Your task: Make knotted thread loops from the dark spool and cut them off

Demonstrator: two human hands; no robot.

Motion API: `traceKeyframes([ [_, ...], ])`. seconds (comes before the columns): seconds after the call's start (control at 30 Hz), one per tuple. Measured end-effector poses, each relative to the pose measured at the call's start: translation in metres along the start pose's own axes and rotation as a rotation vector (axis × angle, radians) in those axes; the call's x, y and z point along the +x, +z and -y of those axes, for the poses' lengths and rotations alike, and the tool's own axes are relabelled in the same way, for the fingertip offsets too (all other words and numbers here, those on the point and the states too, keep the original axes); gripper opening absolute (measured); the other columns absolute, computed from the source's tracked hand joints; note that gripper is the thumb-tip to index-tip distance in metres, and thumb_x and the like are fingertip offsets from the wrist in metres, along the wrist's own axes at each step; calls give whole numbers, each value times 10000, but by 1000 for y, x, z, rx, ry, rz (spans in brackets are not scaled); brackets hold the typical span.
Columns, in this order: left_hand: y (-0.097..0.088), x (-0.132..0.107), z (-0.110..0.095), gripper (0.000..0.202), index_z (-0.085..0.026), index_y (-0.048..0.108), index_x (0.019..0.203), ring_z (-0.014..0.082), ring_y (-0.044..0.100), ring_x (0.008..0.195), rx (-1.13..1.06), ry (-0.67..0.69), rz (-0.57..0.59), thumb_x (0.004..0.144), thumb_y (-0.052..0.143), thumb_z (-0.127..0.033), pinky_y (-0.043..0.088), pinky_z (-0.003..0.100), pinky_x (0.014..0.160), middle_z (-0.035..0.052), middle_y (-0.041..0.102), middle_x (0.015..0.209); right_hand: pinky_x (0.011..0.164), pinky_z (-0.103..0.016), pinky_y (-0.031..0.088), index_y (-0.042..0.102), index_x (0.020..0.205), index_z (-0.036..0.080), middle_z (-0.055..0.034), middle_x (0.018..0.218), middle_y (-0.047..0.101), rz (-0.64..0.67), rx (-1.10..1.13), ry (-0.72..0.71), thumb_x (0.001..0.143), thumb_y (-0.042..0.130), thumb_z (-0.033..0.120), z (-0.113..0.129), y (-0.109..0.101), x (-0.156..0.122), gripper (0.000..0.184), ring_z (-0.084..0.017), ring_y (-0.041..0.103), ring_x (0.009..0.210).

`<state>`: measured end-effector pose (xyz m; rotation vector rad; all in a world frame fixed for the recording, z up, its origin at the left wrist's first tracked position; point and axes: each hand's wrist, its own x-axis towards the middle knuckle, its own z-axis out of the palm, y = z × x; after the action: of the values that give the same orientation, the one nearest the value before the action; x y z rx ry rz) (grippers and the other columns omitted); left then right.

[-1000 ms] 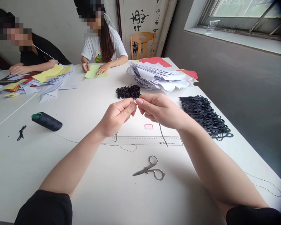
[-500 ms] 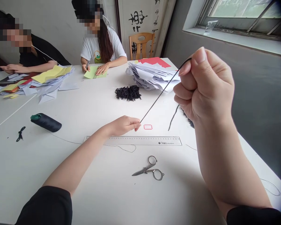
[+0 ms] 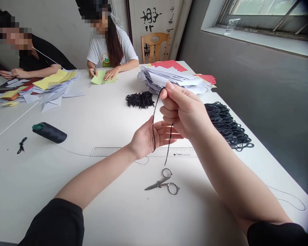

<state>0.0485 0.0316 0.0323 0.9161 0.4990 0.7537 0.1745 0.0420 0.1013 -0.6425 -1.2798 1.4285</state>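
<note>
My right hand (image 3: 183,111) is clamped on a black elastic cord (image 3: 153,119), thumb and forefinger pinching it; my left hand (image 3: 146,138) is open, palm up, fingers spread, just beside the right hand and not gripping. The cord drops from the pinch in a narrow loop in front of the left fingers; I cannot tell whether it touches them; its free tail hangs over a long ruler (image 3: 143,152).

On the white table (image 3: 41,191), a pair of steel scissors (image 3: 164,182) lies below the ruler; a small heap of black elastic loops (image 3: 140,100) lies ahead of my hands; a larger band of black elastic loops (image 3: 227,124) lies along the right side; a black thread spool (image 3: 49,132) and a small knotted black cord (image 3: 22,145) lie to the left.

A stack of white paper (image 3: 166,77) sits at the far end on red card (image 3: 166,65); a person in a white T-shirt (image 3: 107,51) writes on green paper (image 3: 100,77); a person in black (image 3: 38,56) sits behind a paper heap (image 3: 47,87).

The room has a grey wall (image 3: 259,102), a window (image 3: 261,13), a wooden chair (image 3: 155,46) and a calligraphy panel (image 3: 151,17).
</note>
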Motion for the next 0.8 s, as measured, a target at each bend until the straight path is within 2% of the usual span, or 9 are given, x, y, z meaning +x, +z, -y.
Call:
traceKeyframes([
  [0.07, 6, -3, 2, 558, -147, 641, 1030, 245, 646, 939, -131, -47, -17, 925, 294, -570, 477, 394, 873, 128, 677, 1021, 362, -199, 103, 492, 732, 200, 74, 560, 128, -47, -6, 17, 905, 531, 394, -8, -7, 7, 262, -51, 109, 414],
  [0.17, 9, -6, 2, 476, -143, 646, 939, 171, 609, 752, -254, -107, -115, 942, 332, -501, 495, 305, 724, 80, 621, 801, 365, -198, 107, 479, 740, 194, 83, 551, 132, -130, 23, 49, 907, 527, 364, -14, -17, 15, 242, -53, 105, 423],
  [0.3, 8, -3, 3, 401, -143, 598, 764, 88, 406, 503, -315, -136, -178, 949, 366, -412, 403, 222, 509, -4, 419, 610, 361, -182, 118, 467, 740, 182, 89, 537, 132, -213, 133, 128, 943, 443, 272, -16, -22, 21, 223, -55, 92, 425],
  [0.47, 6, -2, 3, 393, -122, 558, 692, 61, 329, 463, -369, -131, -172, 966, 360, -323, 339, 173, 452, -26, 329, 572, 355, -168, 116, 465, 692, 163, 85, 533, 134, -255, 246, 157, 974, 360, 210, -15, -21, 23, 305, -48, 104, 421],
  [0.63, 5, -3, 3, 328, -122, 519, 660, 51, 276, 438, -399, -87, -178, 951, 379, -180, 278, 152, 414, -44, 273, 547, 353, -163, 143, 478, 692, 165, 80, 554, 130, -259, 272, 102, 957, 433, 226, -17, -25, 25, 276, -42, 128, 423],
  [0.8, 6, -3, 2, 331, -125, 500, 625, 48, 221, 412, -366, -62, -214, 939, 397, -153, 205, 143, 368, -62, 198, 524, 352, -167, 148, 474, 680, 169, 78, 560, 115, -289, 278, 86, 961, 426, 221, -19, -30, 27, 290, -47, 113, 429],
])
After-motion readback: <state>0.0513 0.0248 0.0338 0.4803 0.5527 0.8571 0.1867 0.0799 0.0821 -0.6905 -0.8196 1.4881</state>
